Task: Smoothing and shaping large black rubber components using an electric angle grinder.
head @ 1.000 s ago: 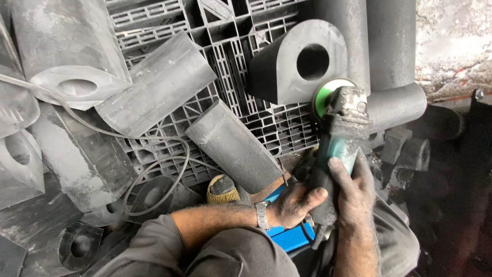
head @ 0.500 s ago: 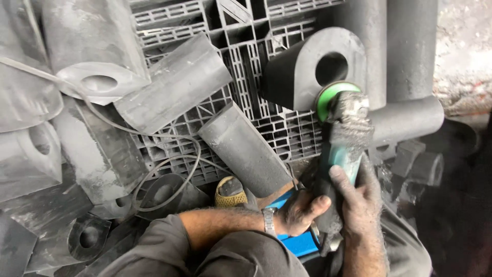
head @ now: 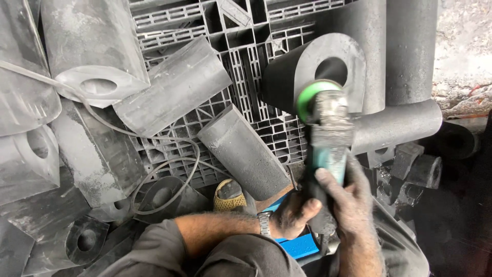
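Near: left hand and right hand both grip the teal angle grinder, fingers wrapped tight. Its green disc sits at the face of the dark block w/ round hole, lying on the black plastic pallet. Approx. 6+ similar dusty blocks lie around; which are already ground, I cannot tell.

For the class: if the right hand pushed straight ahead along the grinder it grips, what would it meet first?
Most likely the black block with a round hole: the right hand points up the grinder, whose green-rimmed disc already sits at that block's face. Actual contact is unclear.
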